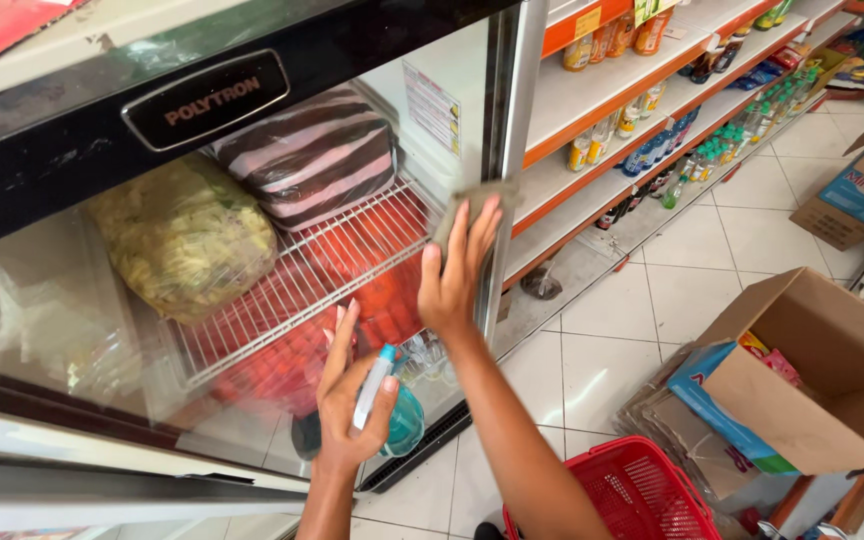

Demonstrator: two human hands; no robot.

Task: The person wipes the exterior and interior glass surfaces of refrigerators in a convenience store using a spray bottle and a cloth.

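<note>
I look down on a glass fridge door [252, 300] from above. My right hand [457, 270] lies flat on the glass near the door's right edge, fingers straight and close together, pressing a small grey-brown cloth [472, 205] against the pane. The grip here is not a pinch: the cloth sits under the fingertips and palm, its top edge showing above the fingers, close to the door frame [512, 130].

My left hand [352, 395] is lower and nearer to me, just in front of the glass. Its grip is wrapped loosely around a spray bottle [392, 400]: the thumb and fingers curl about the white neck, the blue nozzle tip shows above the hand, and the teal body of the bottle hangs below and to the right of the palm. The index finger points up, away from the bottle, and appears to touch the pane.

Behind the glass I see a wire rack [292, 290] carrying a bag of yellowish-green food [187, 235] and a striped brown and pink package [312, 155]. To the right stand store shelves [652, 110] with bottles. On the tiled floor [602, 350] sit an open cardboard box [812, 380] and a red basket [642, 490], the basket just beside my right forearm.
</note>
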